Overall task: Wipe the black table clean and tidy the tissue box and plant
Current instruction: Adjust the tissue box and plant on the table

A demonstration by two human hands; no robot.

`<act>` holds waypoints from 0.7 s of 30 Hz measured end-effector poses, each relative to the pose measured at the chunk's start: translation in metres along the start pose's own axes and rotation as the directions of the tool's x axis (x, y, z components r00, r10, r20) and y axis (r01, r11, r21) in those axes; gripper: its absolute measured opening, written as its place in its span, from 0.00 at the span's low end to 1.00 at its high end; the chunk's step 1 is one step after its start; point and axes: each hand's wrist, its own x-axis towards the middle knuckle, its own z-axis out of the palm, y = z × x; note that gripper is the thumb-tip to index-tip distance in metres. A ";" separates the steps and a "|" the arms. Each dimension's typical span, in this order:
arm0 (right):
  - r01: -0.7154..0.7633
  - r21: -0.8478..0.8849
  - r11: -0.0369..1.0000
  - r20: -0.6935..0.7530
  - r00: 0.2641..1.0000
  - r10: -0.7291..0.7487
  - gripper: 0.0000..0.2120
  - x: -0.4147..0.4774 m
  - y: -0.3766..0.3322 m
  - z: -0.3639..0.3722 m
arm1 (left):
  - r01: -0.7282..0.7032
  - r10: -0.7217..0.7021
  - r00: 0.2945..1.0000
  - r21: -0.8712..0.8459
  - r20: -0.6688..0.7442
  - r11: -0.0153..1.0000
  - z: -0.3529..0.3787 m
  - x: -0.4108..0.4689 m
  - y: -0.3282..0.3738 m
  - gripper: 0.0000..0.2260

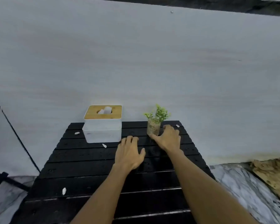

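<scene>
A black slatted table point(90, 160) fills the lower middle of the head view. At its far left stands a white tissue box point(102, 130) with a wooden lid and a tissue poking out. A small green plant in a clear glass point(154, 125) stands at the far right. My right hand point(167, 138) is open beside the glass, thumb at its base and fingers at its right side, touching or nearly so. My left hand point(129, 152) hovers open over the table's middle, holding nothing. Several white paper scraps point(64, 191) lie scattered on the slats.
A pale wall rises right behind the table. A black metal frame point(5, 180) stands at the lower left. To the right lie a marble-patterned surface point(242, 183) and a rough brown sheet point(275, 173).
</scene>
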 end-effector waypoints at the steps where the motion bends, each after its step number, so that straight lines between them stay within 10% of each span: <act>1: -0.007 0.009 1.000 -0.008 1.000 0.007 0.41 0.005 -0.001 0.003 | 0.000 0.000 1.000 0.005 -0.004 1.000 0.005 0.004 0.000 0.24; 21: -0.051 0.333 0.942 -0.195 0.973 0.122 0.28 0.046 0.029 0.004 | -0.012 0.021 0.990 0.067 -0.140 0.998 0.047 0.012 -0.002 0.22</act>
